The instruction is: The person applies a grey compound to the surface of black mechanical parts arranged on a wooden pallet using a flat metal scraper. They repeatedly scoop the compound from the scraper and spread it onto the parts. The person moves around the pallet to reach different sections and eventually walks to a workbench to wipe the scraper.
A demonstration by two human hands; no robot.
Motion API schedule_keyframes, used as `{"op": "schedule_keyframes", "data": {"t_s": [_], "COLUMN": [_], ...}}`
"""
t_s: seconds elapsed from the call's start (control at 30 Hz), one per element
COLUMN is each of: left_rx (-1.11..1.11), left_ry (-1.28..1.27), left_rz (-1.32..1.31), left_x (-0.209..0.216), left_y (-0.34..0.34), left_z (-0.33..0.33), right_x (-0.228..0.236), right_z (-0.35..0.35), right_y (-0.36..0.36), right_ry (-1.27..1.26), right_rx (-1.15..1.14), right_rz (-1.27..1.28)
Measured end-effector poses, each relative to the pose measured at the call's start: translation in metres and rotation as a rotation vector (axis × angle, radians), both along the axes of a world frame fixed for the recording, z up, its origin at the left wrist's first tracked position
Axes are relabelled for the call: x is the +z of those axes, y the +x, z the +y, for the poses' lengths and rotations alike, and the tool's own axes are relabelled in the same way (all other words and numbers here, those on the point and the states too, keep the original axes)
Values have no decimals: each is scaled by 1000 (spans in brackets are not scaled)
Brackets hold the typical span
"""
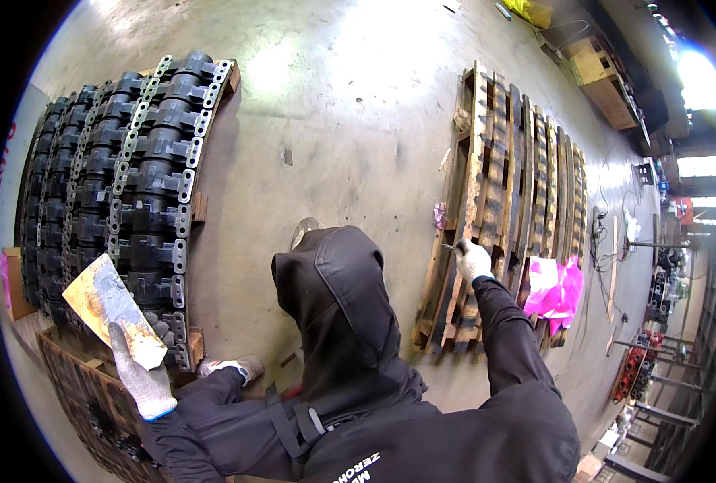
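Note:
My left hand (pixel 143 377), in a pale knit glove with a blue cuff, is closed on a flat rectangular board (pixel 116 310). The board is grey and tan, with a worn, stained face. It is held tilted over the near end of the stacked black track-link assemblies (pixel 157 173). My right hand (pixel 474 262), gloved the same way, reaches over a wooden pallet (pixel 487 173) with its fingers drawn together. A thin small piece pokes out from those fingertips, too small to name. Black sleeves cover both arms, and a black hood (pixel 346 282) fills the middle of the view.
Pink sheeting (pixel 555 290) lies on the pallet's near right part. A wooden crate (pixel 92 394) with dark parts stands at the lower left. Cables (pixel 604 241) run over the concrete floor (pixel 326 145) right of the pallet. A wooden box (pixel 604 80) stands at the far right.

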State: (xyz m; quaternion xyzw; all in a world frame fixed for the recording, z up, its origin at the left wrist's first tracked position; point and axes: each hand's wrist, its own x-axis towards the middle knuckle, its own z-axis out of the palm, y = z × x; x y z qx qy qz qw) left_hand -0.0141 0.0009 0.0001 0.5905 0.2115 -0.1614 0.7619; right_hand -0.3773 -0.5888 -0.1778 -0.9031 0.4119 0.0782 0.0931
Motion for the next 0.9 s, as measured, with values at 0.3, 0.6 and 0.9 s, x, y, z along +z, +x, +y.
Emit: {"op": "schedule_keyframes", "data": {"t_s": [0.3,0.6,0.9], "left_rx": [30,6,-66], "left_ry": [78,113,158], "left_rz": [-13,-21,-48], "left_x": [24,39,56], "left_y": [-33,-46,-59], "left_z": [-11,-23,-33], "right_x": [-31,-60,-58], "right_z": [-12,14,31], "right_y": [-77,-97,-65], "right_ry": [-106,-41,-6], "right_rx": [-493,-607,-544], "right_rz": [-367,-106,210]}}
